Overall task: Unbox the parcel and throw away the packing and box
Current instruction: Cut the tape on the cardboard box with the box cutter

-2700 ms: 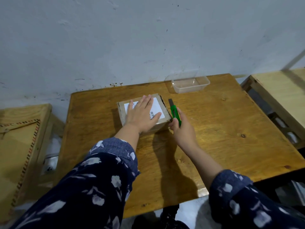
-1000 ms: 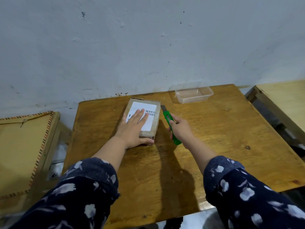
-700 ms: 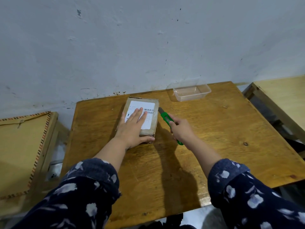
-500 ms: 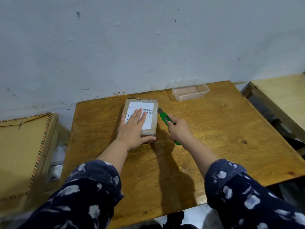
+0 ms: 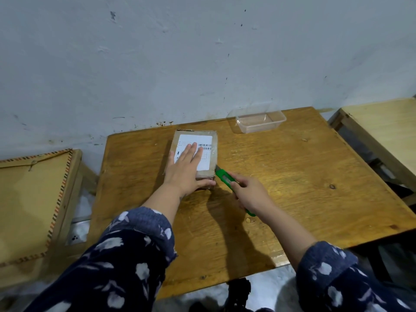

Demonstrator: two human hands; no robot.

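Note:
A small brown cardboard parcel (image 5: 212,140) with a white barcode label lies on the wooden table (image 5: 281,176), near the wall. My left hand (image 5: 186,170) lies flat on top of it, fingers spread over the label and thumb against the near side. My right hand (image 5: 249,192) grips a green utility knife (image 5: 224,177). The knife's tip sits at the parcel's near right corner. The blade itself is too small to make out.
A clear plastic tub (image 5: 261,120) stands at the table's far edge by the grey wall. A second wooden table (image 5: 387,129) is on the right. A flat tan panel with a striped border (image 5: 29,199) sits low on the left.
My right hand has drawn the green knife back along the parcel's right side, from its far end to its near right corner. My left hand stays pressed on the parcel.

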